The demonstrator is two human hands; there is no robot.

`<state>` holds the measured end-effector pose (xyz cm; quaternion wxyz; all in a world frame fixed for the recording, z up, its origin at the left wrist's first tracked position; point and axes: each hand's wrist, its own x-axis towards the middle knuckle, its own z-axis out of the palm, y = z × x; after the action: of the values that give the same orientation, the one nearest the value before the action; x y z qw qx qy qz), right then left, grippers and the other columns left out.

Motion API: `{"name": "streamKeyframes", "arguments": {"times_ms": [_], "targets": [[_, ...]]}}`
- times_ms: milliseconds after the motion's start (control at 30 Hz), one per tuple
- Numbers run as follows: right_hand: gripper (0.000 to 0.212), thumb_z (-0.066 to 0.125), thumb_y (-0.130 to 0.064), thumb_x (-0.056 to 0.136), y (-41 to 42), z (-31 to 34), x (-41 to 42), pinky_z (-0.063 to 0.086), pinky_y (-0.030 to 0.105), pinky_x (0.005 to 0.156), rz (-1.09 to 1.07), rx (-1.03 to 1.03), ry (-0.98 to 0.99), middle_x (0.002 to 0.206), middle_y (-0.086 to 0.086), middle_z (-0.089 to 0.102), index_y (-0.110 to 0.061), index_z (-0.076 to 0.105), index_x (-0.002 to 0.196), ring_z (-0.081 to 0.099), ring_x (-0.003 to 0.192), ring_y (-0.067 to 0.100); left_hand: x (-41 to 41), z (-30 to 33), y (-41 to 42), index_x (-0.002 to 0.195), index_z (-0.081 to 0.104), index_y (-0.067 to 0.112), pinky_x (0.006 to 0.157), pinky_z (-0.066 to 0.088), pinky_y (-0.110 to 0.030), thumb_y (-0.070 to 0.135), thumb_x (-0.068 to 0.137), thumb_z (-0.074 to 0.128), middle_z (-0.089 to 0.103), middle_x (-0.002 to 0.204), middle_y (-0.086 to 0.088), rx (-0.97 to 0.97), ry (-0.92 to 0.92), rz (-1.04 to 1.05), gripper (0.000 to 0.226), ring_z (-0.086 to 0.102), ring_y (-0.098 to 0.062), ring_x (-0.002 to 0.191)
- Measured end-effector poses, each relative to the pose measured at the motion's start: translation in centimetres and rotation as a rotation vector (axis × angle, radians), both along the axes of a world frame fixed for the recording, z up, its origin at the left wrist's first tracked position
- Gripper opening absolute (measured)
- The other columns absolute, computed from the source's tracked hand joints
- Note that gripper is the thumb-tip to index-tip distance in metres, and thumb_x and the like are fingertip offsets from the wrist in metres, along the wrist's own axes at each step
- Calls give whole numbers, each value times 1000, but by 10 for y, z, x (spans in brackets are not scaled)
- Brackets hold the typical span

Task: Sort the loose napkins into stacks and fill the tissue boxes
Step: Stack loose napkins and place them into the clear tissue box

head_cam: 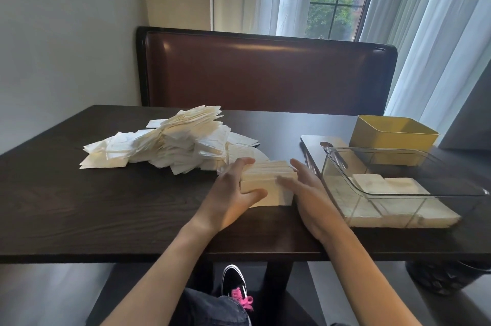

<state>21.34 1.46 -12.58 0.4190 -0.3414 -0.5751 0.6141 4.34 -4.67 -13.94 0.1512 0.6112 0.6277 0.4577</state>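
Two hands, left hand [233, 190] and right hand [308, 190], clasp a napkin stack [268, 182] on the bench [106, 206]; light, soft, slippery sheets probably need squeezing at opposite sides.

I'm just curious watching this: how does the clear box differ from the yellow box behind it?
The clear box is see-through and already holds stacked napkins; the yellow box is opaque, and its contents cannot be seen from here. The clear box looks longer and sits nearer the person; the yellow box stands farther back, toward the window. Both are open-topped and stand on the dark table.
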Motion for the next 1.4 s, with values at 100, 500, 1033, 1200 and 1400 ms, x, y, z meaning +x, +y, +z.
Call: {"name": "streamKeyframes", "arguments": {"times_ms": [100, 500, 1033, 1200, 1400], "targets": [[47, 54, -34, 99, -4, 0, -10, 45, 22, 93, -11, -14, -43, 128, -2, 61, -16, 47, 142, 57, 116, 8, 7, 3, 0, 140, 48, 22, 83, 37, 1, 27, 83, 81, 58, 123, 6, -6, -24, 18, 66, 54, -7, 110], [45, 42, -61, 95, -5, 8, -13, 48, 37, 100, -43, 37, -131, 121, 0, 67, -29, 65, 117, 61, 114, 13, 10, 8, 3, 128, 60, 16, 79, 42, -3, 32, 83, 81, 66, 116, -2, 18, -104, 89, 52, 61, -11, 104], [31, 55, -42, 97, -23, 73, 21, 54, 39, 95, 0, 127, -87, 107, 1, 66, -19, 65, 115, 63, 106, 17, 35, 67, -7, 109, 69, 16, 69, 54, -38, 41, 72, 80, 71, 93, -9, 51, -844, -275, 46, 66, -24, 86], [22, 61, -34, 95, -24, 98, 45, 60, 32, 78, 70, -11, -31, 87, 4, 68, -15, 69, 103, 67, 82, 17, 49, 84, -4, 111, 69, 14, 73, 56, -38, 38, 76, 76, 72, 94, -8, 72, -818, -300, 43, 68, -20, 85], [17, 67, -20, 92, -17, 113, 68, 61, 28, 73, -88, 122, -99, 102, 12, 70, -15, 70, 109, 69, 83, 14, 69, 94, 4, 112, 66, 11, 54, 50, -26, 32, 82, 78, 72, 85, -4, -36, -762, -267, 39, 67, -13, 71]]}}
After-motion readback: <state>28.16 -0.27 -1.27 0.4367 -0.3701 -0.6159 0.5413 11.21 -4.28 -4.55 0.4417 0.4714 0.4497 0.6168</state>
